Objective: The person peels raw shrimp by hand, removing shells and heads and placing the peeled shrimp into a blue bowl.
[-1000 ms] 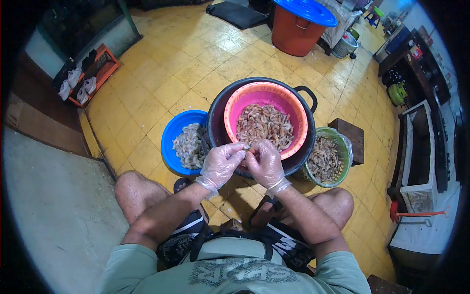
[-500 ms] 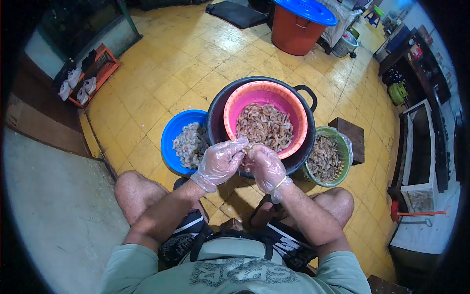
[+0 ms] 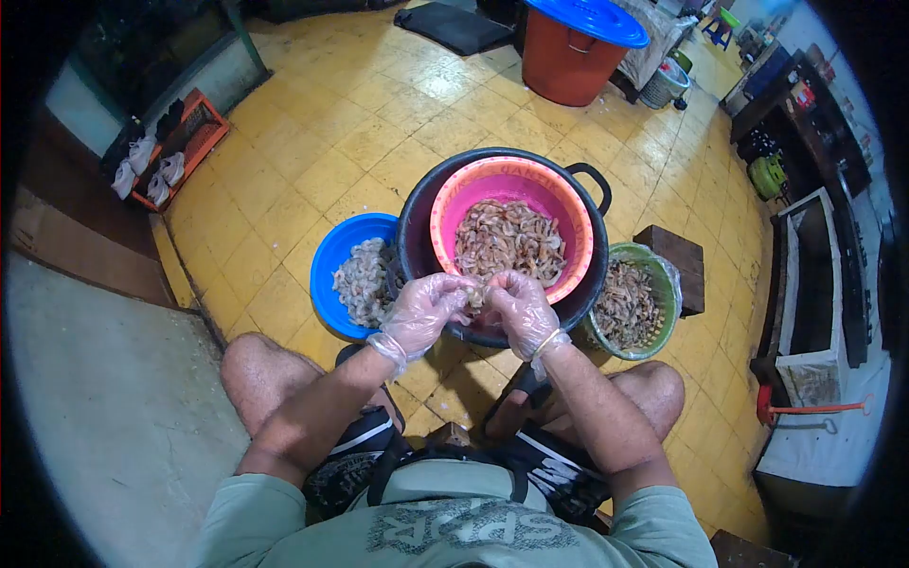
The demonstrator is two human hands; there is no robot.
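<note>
My left hand (image 3: 429, 310) and my right hand (image 3: 524, 314), both in clear plastic gloves, meet over the near rim of the pink basin. A small greyish shrimp (image 3: 474, 301) is pinched between their fingertips, partly hidden by them. Reddish-brown shrimp (image 3: 509, 239) fill the bottom of the pink basin (image 3: 578, 204), which rests in a large black tub (image 3: 414, 213). Left of it, a blue basin (image 3: 325, 275) holds pale, peeled-looking shrimp (image 3: 362, 282). On the right, brownish shrimp pieces or shells (image 3: 625, 305) lie in a green basket (image 3: 668, 317).
A dark wooden block (image 3: 677, 265) stands behind the green basket. Farther back are a red-brown bin (image 3: 568, 66) with a blue lid (image 3: 597, 21) and a black mat (image 3: 454, 28). An orange shoe rack (image 3: 199, 142) is at the left, a white-framed cabinet (image 3: 814, 293) at the right.
My hands have drawn slightly apart and turned at the fingertips, so the shrimp between them shows more. The basins and basket stay where they were.
</note>
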